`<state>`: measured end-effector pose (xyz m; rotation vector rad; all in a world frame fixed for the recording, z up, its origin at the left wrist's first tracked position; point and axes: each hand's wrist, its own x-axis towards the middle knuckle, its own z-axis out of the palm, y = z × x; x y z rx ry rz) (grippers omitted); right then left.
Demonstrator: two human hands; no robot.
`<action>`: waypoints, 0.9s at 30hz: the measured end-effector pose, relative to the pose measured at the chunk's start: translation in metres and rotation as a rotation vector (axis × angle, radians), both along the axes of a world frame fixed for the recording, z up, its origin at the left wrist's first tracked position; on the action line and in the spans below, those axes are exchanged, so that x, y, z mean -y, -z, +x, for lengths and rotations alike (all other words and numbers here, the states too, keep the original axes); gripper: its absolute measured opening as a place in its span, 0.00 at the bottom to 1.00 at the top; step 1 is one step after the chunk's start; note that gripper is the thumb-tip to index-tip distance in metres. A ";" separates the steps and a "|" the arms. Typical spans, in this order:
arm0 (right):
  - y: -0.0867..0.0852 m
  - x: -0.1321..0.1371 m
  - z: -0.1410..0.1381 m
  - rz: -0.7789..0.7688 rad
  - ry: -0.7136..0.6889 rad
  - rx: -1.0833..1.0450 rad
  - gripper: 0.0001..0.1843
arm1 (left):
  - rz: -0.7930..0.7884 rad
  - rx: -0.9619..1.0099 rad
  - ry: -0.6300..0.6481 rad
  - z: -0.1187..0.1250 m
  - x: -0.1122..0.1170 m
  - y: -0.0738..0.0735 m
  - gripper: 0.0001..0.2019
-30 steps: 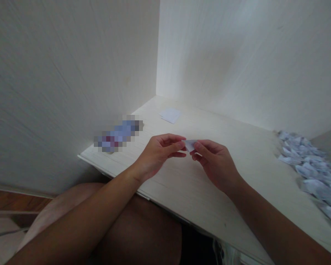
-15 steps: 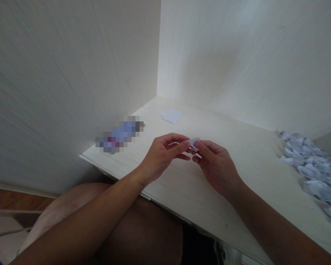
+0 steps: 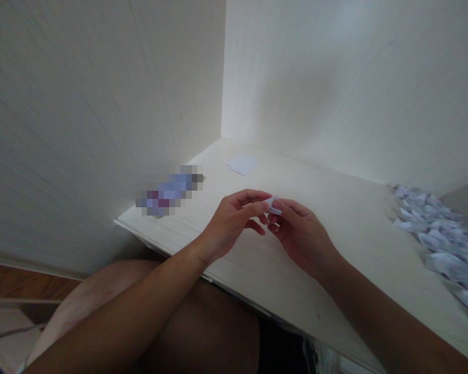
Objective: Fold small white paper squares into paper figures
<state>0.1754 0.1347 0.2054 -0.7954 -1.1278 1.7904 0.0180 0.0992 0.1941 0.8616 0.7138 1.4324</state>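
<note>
Between my two hands, above the white table [image 3: 335, 270], is a small folded piece of white paper [image 3: 273, 205]. My left hand [image 3: 237, 218] pinches its left side between thumb and forefinger, the other fingers loosely curled below. From the right, my right hand [image 3: 300, 228] grips the opposite side with its thumb on top. The fingers cover much of the paper, so its full shape is hidden. Behind the hands, flat sheets of white paper [image 3: 242, 164] lie on the table.
At the right edge lies a heap of folded or crumpled white papers [image 3: 440, 234]. A pixelated bluish object [image 3: 171, 189] rests at the left by the wall panel [image 3: 101, 104]. The table's front edge runs above my legs [image 3: 203, 322].
My fingers have shifted on the folded paper, and my hands have drawn slightly closer together. The paper's angle has changed. Other things stay in place.
</note>
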 end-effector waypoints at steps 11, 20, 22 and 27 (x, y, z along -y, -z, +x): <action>-0.002 0.002 0.000 0.033 -0.027 -0.012 0.11 | -0.013 0.032 -0.017 0.006 0.002 -0.001 0.14; -0.004 -0.006 0.006 0.066 -0.026 -0.072 0.14 | -0.032 -0.008 -0.109 0.015 0.000 -0.016 0.17; -0.005 -0.008 0.008 0.071 -0.058 -0.079 0.16 | -0.042 -0.008 -0.119 0.012 -0.002 -0.017 0.16; -0.007 -0.010 0.010 0.020 -0.147 -0.109 0.18 | -0.031 0.021 -0.093 0.002 -0.004 -0.015 0.14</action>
